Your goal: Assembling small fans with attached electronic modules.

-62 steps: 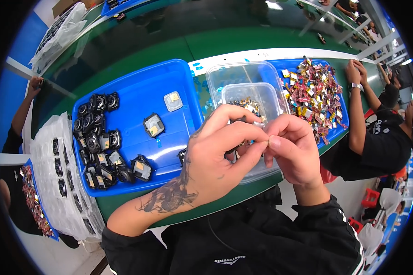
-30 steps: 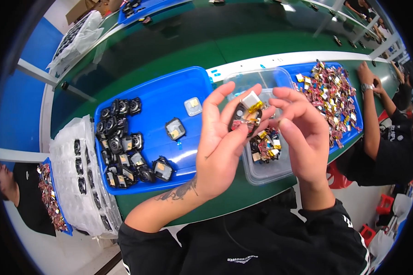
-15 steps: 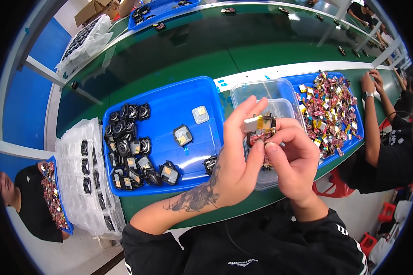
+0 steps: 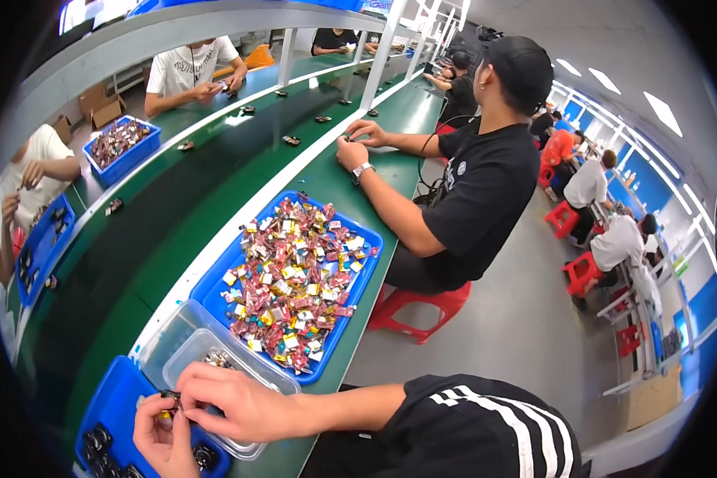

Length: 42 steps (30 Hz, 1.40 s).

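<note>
since half a second ago our view has swung right. our right hand (image 4: 231, 406) and left hand (image 4: 163, 434) pinch a small dark yellow-tipped part (image 4: 167, 396) above the clear plastic tub (image 4: 185, 344); we judge fitting underway, needing steady fingertip alignment.

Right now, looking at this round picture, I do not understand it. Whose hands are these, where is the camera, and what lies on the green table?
The camera sits on a person's head and looks down, so edges bend. The two hands at the bottom are that person's own. The left hand and right hand meet on a small dark part, pinched between the fingers. Below them is a clear tub and a blue tray of black parts. Farther along the green table lies a blue tray of colourful pieces. A neighbour in black works beside it.
</note>
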### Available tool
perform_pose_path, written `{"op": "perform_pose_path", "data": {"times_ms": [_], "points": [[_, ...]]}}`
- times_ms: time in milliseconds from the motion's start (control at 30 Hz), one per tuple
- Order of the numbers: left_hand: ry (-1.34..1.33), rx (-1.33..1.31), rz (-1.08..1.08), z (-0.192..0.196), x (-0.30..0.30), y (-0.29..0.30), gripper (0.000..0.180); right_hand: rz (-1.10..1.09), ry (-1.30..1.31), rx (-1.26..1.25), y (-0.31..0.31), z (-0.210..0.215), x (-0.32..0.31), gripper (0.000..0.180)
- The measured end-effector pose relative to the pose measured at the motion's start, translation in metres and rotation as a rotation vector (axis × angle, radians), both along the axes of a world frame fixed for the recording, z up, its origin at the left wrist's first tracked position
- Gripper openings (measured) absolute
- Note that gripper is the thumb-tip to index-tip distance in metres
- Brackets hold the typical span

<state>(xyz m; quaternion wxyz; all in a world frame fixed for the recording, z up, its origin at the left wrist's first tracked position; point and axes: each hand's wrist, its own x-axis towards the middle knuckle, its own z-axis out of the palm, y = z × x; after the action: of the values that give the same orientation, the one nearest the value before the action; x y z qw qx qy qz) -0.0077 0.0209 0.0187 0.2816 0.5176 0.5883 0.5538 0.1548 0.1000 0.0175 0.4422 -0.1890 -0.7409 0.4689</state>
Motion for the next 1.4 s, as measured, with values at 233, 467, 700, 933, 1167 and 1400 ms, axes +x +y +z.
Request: {"op": "perform_pose_path", "data": {"times_ms": [233, 467, 700, 933, 1167, 1400], "points": [[0.050, -0.029, 0.020, -0.003, 0.012, 0.002, 0.015, -0.019, 0.025, 0.032, 0.003, -0.005, 0.009, 0.010], [0.425, 0.014, 0.079, 0.010, 0.022, -0.002, 0.018, -0.080, 0.053, 0.077, -0.005, -0.009, 0.008, 0.009], [0.409, 0.015, 0.030, 0.009, 0.003, -0.009, 0.022, -0.042, 0.097, -0.059, -0.015, -0.007, -0.004, 0.008], [0.155, 0.144, -0.093, 0.018, 0.024, 0.017, 0.013, -0.240, 0.161, -0.129, -0.006, -0.008, 0.025, 0.010], [-0.191, 0.011, -0.065, 0.016, 0.028, 0.001, 0.015, -0.301, 0.098, 0.331, -0.001, -0.004, 0.017, 0.021], [-0.173, 0.083, -0.061, 0.009, 0.028, -0.001, 0.013, -0.268, 0.055, 0.487, -0.003, 0.001, 0.005, 0.024]]}}
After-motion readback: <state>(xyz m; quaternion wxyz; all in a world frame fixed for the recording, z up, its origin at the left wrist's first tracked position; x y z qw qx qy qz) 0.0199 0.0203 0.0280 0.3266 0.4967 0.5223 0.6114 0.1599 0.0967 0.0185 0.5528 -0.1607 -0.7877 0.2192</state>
